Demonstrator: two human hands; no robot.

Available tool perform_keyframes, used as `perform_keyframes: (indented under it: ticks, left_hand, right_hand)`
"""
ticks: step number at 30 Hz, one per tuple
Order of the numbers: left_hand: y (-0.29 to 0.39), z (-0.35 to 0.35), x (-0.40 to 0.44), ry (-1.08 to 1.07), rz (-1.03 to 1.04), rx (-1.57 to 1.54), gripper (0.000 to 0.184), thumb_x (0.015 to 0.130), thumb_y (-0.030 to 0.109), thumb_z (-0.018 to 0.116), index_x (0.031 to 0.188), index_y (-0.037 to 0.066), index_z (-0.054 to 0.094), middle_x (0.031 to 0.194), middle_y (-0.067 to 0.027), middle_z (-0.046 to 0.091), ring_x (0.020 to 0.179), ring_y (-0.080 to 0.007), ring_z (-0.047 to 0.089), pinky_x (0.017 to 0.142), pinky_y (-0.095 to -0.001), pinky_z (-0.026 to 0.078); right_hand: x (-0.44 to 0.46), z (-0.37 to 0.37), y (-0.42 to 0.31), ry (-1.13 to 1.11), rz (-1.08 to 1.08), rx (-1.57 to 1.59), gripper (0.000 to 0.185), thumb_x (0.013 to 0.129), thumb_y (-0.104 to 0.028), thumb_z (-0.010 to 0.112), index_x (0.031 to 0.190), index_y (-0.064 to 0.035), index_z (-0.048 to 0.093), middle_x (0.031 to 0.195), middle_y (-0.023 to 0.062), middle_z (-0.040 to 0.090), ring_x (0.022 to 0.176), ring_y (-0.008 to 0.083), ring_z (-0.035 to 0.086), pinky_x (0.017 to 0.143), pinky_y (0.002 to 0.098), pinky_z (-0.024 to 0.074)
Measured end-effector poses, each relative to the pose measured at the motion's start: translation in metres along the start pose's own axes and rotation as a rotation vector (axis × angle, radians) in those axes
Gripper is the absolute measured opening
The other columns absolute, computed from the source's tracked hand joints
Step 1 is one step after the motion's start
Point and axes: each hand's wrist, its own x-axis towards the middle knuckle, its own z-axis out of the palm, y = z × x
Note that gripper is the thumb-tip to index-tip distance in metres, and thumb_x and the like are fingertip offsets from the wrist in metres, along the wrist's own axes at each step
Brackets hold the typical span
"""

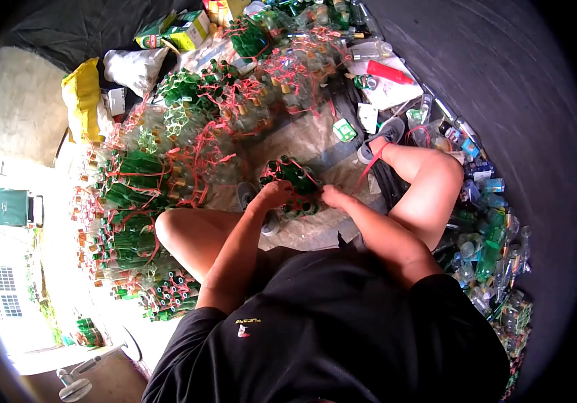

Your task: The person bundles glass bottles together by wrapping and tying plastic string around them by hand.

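Note:
A bundle of green glass bottles [293,176], bound with pink plastic string [305,169], stands on the floor sheet between my legs. At its left side my left hand [275,193] is closed, its fingers against the bundle and the string. My right hand [332,196] is closed at the right edge of the same bundle, pinching the string. The fingertips of both hands are small and partly hidden. Another pink strip [373,165] hangs at my right ankle.
Tied bundles of green bottles [134,171] and clear bottles [251,107] stack up left and ahead. Loose bottles [493,245] pile along the right. A red bottle [389,72] lies on a white board ahead right. A yellow bag [81,101] and a white sack [134,70] stand at the far left.

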Motion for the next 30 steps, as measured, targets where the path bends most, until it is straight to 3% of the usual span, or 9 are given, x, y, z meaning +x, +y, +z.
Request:
perform_keyframes:
  ticks: [1, 2, 5, 12, 14, 19, 21, 25, 30]
  left_hand:
    - [-0.016, 0.01, 0.009, 0.088, 0.12, 0.08, 0.02, 0.086, 0.026, 0.059, 0.089, 0.007, 0.064, 0.084, -0.0156, 0.066, 0.081, -0.0341, 0.065, 0.071, -0.0433, 0.051]
    - [-0.017, 0.011, 0.011, 0.176, 0.241, 0.161, 0.018, 0.087, 0.024, 0.057, 0.089, 0.007, 0.063, 0.084, -0.0165, 0.065, 0.083, -0.0362, 0.064, 0.072, -0.0446, 0.051]
    - [-0.014, 0.015, 0.01, 0.247, 0.277, 0.153, 0.015, 0.088, 0.02, 0.054, 0.089, 0.007, 0.061, 0.084, -0.0168, 0.064, 0.084, -0.0365, 0.064, 0.074, -0.0453, 0.05]
    - [-0.008, 0.008, 0.0, 0.204, 0.217, 0.105, 0.014, 0.088, 0.019, 0.055, 0.091, 0.007, 0.062, 0.088, -0.018, 0.065, 0.088, -0.0372, 0.063, 0.076, -0.0445, 0.05]
    - [-0.003, 0.003, -0.004, 0.183, 0.083, 0.058, 0.014, 0.087, 0.017, 0.055, 0.093, 0.007, 0.063, 0.089, -0.0188, 0.065, 0.089, -0.0382, 0.063, 0.076, -0.0442, 0.05]
    - [-0.015, 0.011, 0.005, 0.291, 0.187, 0.141, 0.015, 0.085, 0.013, 0.054, 0.094, 0.006, 0.064, 0.089, -0.0185, 0.066, 0.088, -0.0384, 0.063, 0.077, -0.0449, 0.05]
    - [-0.009, 0.01, 0.004, 0.355, 0.263, 0.191, 0.015, 0.085, 0.012, 0.054, 0.094, 0.006, 0.064, 0.089, -0.0183, 0.066, 0.088, -0.0383, 0.063, 0.077, -0.0452, 0.05]
    - [-0.006, 0.013, 0.006, 0.338, 0.173, 0.222, 0.014, 0.085, 0.011, 0.053, 0.088, 0.006, 0.066, 0.088, -0.0177, 0.066, 0.086, -0.0377, 0.063, 0.076, -0.0459, 0.05]
    - [-0.005, 0.018, 0.014, 0.375, 0.068, 0.178, 0.013, 0.084, 0.013, 0.056, 0.085, 0.006, 0.067, 0.083, -0.0188, 0.066, 0.082, -0.0374, 0.064, 0.073, -0.0466, 0.051]
  right_hand:
    - [-0.015, -0.008, -0.015, 0.012, 0.114, 0.209, 0.032, 0.079, -0.025, 0.067, 0.098, 0.001, 0.068, 0.095, 0.0193, 0.069, 0.091, 0.03, 0.065, 0.077, 0.0411, 0.049]
    - [-0.015, -0.01, -0.015, 0.013, 0.113, 0.208, 0.032, 0.079, -0.025, 0.067, 0.098, 0.001, 0.068, 0.095, 0.0193, 0.069, 0.091, 0.03, 0.065, 0.077, 0.0411, 0.049]
    - [-0.012, -0.016, -0.009, -0.08, 0.109, 0.312, 0.033, 0.077, -0.026, 0.067, 0.101, -0.0018, 0.067, 0.093, 0.0117, 0.066, 0.086, 0.0229, 0.059, 0.071, 0.037, 0.047]
    - [-0.007, -0.004, -0.01, -0.003, 0.117, 0.081, 0.032, 0.078, -0.019, 0.064, 0.103, 0.0006, 0.066, 0.1, 0.0175, 0.067, 0.093, 0.0286, 0.062, 0.076, 0.0409, 0.0485]
    - [-0.004, -0.002, -0.008, 0.01, 0.103, 0.049, 0.032, 0.078, -0.018, 0.063, 0.104, 0.0005, 0.066, 0.102, 0.0186, 0.067, 0.094, 0.0297, 0.063, 0.077, 0.0413, 0.0488]
    - [-0.013, -0.007, -0.019, 0.021, 0.113, 0.083, 0.033, 0.079, -0.016, 0.06, 0.108, -0.0026, 0.067, 0.106, 0.021, 0.067, 0.1, 0.0346, 0.064, 0.084, 0.0411, 0.0495]
    - [-0.006, -0.002, -0.012, 0.02, 0.099, 0.069, 0.032, 0.079, -0.015, 0.059, 0.108, -0.0025, 0.067, 0.106, 0.021, 0.067, 0.1, 0.0348, 0.064, 0.083, 0.0415, 0.0495]
    - [0.01, 0.008, 0.005, 0.06, 0.12, 0.134, 0.028, 0.079, -0.013, 0.059, 0.103, -0.0024, 0.068, 0.101, 0.0187, 0.068, 0.095, 0.03, 0.063, 0.079, 0.041, 0.049]
    - [0.008, 0.01, 0.001, 0.087, 0.163, 0.105, 0.03, 0.08, -0.011, 0.054, 0.104, 0.0011, 0.067, 0.105, 0.0219, 0.067, 0.098, 0.0334, 0.064, 0.082, 0.0435, 0.049]
